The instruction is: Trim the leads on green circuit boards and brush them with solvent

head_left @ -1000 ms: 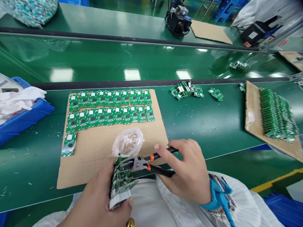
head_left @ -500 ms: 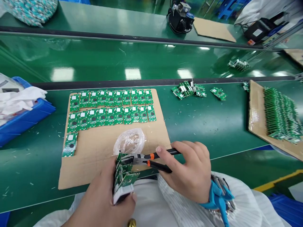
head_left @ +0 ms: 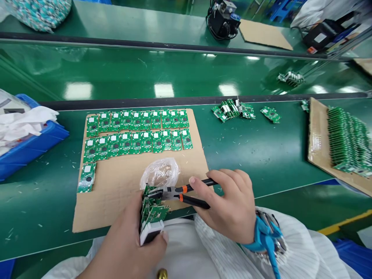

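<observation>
My left hand [head_left: 132,230] is wrapped round a stack of green circuit boards [head_left: 154,213], whose nearest board carries a white-framed dark part. Thin wire leads stick out of the stack. My right hand [head_left: 229,205] grips the black and orange handles of cutting pliers [head_left: 170,193]. The pliers' jaws reach in among the leads at the top of the stack; whether they close on one I cannot tell. Behind the stack, a clear plastic dish [head_left: 160,173] rests on a cardboard sheet [head_left: 116,209]. Rows of circuit boards [head_left: 136,141] lie flat on that cardboard.
Loose boards [head_left: 229,109] lie to the right near the black rail. Farther right, many boards stand in rows on another cardboard [head_left: 316,143]. A blue bin [head_left: 35,143] with white cloth stands at left. Wire clippings are scattered on the green table [head_left: 247,155].
The pliers and my right hand have shifted slightly left and up. The board stack in my left hand has tilted a little. The boards on the cardboard are unchanged.
</observation>
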### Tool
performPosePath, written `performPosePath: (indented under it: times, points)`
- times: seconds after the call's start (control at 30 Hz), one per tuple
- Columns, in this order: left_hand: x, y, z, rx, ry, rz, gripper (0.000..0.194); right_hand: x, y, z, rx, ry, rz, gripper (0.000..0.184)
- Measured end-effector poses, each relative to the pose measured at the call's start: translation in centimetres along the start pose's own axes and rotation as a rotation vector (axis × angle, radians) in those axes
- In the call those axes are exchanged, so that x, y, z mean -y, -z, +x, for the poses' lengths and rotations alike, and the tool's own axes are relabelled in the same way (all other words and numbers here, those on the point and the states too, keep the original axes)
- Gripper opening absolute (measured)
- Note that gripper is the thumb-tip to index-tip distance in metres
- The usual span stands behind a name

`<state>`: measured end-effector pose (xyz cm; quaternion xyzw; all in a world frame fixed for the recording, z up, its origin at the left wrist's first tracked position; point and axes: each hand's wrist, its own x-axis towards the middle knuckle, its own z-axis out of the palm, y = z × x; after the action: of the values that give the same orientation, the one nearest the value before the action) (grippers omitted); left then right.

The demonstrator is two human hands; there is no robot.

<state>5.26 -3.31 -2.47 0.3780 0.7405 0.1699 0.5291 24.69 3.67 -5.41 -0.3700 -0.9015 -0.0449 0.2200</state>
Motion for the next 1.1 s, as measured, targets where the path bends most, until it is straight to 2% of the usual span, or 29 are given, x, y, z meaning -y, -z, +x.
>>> performPosePath:
  times: [0.3, 0.83, 1.1]
  points:
    - [0.2, -0.2, 0.1, -0.049, -0.015, 0.069, 0.046, -0.4, -0.8, -0.1, 0.046, 0.008, 0.132, 0.037]
    - [0.0, -0.1, 0.2, -0.036, -0.034, 0.078, 0.041, -0.2, -1.3, 0.2, 0.037, -0.010, 0.154, 0.037]
    - [0.2, -0.2, 0.3, -0.070, -0.046, 0.099, 0.041, -0.4, -1.6, -0.1, 0.066, 0.011, 0.185, 0.037]
